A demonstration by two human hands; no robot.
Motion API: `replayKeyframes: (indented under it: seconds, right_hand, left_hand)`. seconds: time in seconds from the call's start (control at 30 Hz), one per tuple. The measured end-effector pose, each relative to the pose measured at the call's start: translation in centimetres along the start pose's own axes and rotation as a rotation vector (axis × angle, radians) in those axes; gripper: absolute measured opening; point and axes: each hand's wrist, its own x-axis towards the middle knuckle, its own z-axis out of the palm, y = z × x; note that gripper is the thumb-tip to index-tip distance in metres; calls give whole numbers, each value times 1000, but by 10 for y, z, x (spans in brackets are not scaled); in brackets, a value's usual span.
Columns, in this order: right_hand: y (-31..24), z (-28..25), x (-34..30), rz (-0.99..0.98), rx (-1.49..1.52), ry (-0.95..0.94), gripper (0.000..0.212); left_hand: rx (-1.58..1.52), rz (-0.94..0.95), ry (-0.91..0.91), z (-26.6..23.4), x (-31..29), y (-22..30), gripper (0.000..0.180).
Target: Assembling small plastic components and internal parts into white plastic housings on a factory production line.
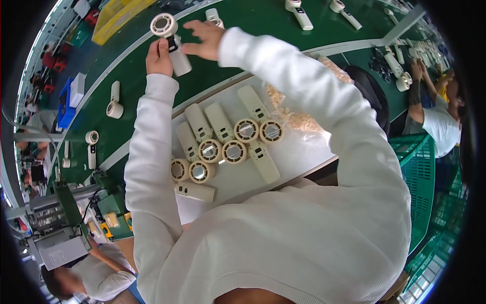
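My left hand (pixel 159 59) grips a cream handheld fan (pixel 180 62) by its handle, with the round head tilted up and away over the green belt. Close on its right, my right hand (pixel 206 41) has its fingers spread; the thumb is near the handle, and I cannot tell if it touches. Another handheld fan (pixel 214 17) lies on the belt just behind the right hand. Below my arms, several cream handheld fans (pixel 218 121) with round grilled heads lie on a white board (pixel 296 154).
More fans lie along the green conveyor belt (pixel 243 40), including one fan (pixel 115 101) to the left. Clear bags of small beige parts (pixel 304 121) rest beside my right arm. A green basket (pixel 417 187) stands at right. Co-workers sit at both sides; a machine (pixel 61 238) is lower left.
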Motion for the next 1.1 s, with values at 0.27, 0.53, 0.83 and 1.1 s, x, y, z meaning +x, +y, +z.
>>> replayKeyframes:
  seconds: [0.27, 0.53, 0.83, 1.1]
  right_hand:
    - [95, -133, -152, 53, -84, -311, 16]
    - [93, -71, -188, 37, -427, -123, 26]
    - [108, -58, -192, -108, -344, 72, 11]
    - [120, -57, -186, 258, 390, 161, 3]
  left_hand:
    - [814, -122, 396, 29, 45, -113, 26]
    - [973, -45, -381, 188, 43, -11, 50]
    - [775, -25, -594, 125, 18, 20, 48]
    - [426, 268, -414, -52, 14, -3, 42]
